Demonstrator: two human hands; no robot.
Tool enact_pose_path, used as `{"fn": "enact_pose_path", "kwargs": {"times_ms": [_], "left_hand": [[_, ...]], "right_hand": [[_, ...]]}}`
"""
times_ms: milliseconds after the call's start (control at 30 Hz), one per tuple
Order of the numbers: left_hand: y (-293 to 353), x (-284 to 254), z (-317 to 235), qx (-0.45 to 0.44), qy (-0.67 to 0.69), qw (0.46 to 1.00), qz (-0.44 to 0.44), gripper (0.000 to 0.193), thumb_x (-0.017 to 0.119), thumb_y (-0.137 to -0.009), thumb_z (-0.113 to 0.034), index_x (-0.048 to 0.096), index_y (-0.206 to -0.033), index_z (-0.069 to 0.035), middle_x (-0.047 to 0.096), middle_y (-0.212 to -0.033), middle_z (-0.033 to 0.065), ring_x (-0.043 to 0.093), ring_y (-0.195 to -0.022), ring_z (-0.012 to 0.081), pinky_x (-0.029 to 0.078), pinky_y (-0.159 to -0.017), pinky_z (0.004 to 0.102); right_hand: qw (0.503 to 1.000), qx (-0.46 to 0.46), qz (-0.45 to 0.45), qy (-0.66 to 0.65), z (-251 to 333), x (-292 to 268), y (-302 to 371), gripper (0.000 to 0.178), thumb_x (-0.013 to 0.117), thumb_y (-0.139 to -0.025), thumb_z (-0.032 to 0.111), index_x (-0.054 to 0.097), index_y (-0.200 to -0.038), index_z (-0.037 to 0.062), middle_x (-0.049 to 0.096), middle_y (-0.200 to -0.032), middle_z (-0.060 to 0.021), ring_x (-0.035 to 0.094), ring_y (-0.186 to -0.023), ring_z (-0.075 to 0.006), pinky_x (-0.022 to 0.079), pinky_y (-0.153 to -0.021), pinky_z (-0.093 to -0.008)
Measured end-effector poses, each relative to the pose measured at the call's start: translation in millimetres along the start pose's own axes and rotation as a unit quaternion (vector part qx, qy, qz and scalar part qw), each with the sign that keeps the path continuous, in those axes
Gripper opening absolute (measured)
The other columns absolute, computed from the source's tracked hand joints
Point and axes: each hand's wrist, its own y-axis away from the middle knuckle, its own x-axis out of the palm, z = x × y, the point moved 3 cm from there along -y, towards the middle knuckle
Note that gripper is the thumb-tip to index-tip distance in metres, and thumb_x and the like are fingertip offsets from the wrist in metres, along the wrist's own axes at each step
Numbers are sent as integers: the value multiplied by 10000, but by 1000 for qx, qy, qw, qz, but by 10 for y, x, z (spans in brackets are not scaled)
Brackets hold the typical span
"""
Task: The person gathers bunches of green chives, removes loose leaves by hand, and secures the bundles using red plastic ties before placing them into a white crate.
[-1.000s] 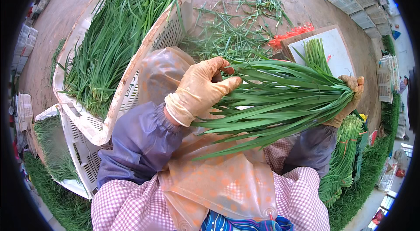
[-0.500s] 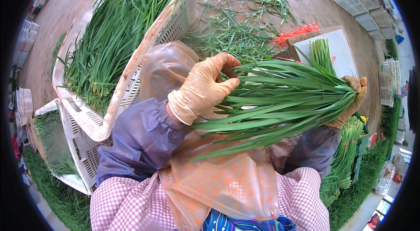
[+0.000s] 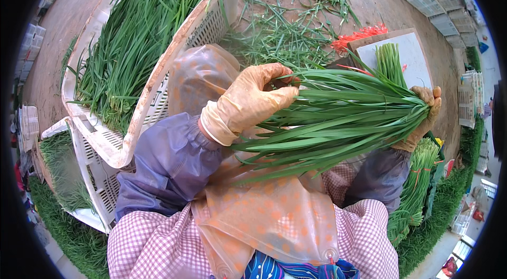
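- While your right hand (image 3: 426,112) is closed round the gathered end of the leaf bunch (image 3: 343,126) at 3 o'clock, its palm sits behind stalks; can't judge grip depth.
- Your left hand (image 3: 245,102), gloved, near centre: thumb and fingers curled at the bunch's upper leaf tips. Can't tell whether they pinch a leaf or just touch.
- Risk: bunch fans toward 9 o'clock, no tie visible. Loosen the right grip and stalks could slip or drop onto your apron (image 3: 269,215).
- Risk: a hard left-hand tug could tear a leaf or drag neighbours out.
- 2 o'clock: second bunch (image 3: 388,62) on the white-topped board (image 3: 416,62), base hidden behind the held leaves. A careless right-hand swing could knock it.
- 1–2 o'clock: red strands (image 3: 362,37), partly behind the board; kind unclear.
- 4 o'clock: tied bundles (image 3: 419,173), partly covered by your sleeve (image 3: 377,181).
- 10–11 o'clock: crate (image 3: 150,86), far end cut off by the frame.
- 8 o'clock: lower crate's contents blurred.
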Motion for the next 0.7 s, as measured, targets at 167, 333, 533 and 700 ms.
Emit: {"fn": "enact_pose_path", "kwargs": {"times_ms": [167,333,533,700], "left_hand": [[-82,-42,61,84,-188,976,-71,86,629,-894,-83,643,-953,-23,591,-775,-38,512,-750,41,430,-655,216],[-105,-112,-16,194,-23,971,-138,108,655,-899,-153,656,-927,-49,597,-738,-31,522,-657,62,432,-580,219],[173,-824,-229,207,62,918,-332,102,694,-865,-145,672,-927,-67,589,-724,-33,501,-621,39,407,-557,168],[319,-795,-315,271,-69,851,-445,123,661,-894,-133,689,-984,-54,614,-764,-49,519,-704,28,399,-631,165]], "right_hand": [[1000,2,-9,14,-30,22,2,191,632,-905,159,612,-1040,26,559,-753,-6,526,-766,-132,460,-809,-281],[998,13,21,52,-47,-1,-2,173,622,-915,167,617,-1022,32,523,-721,9,510,-731,-120,450,-795,-283],[991,14,2,-131,181,-205,-45,152,628,-914,154,584,-991,30,493,-730,17,483,-715,-107,442,-815,-290],[991,9,39,-126,196,-145,-60,129,634,-911,158,569,-954,55,485,-730,21,473,-724,-97,442,-837,-286]]}}
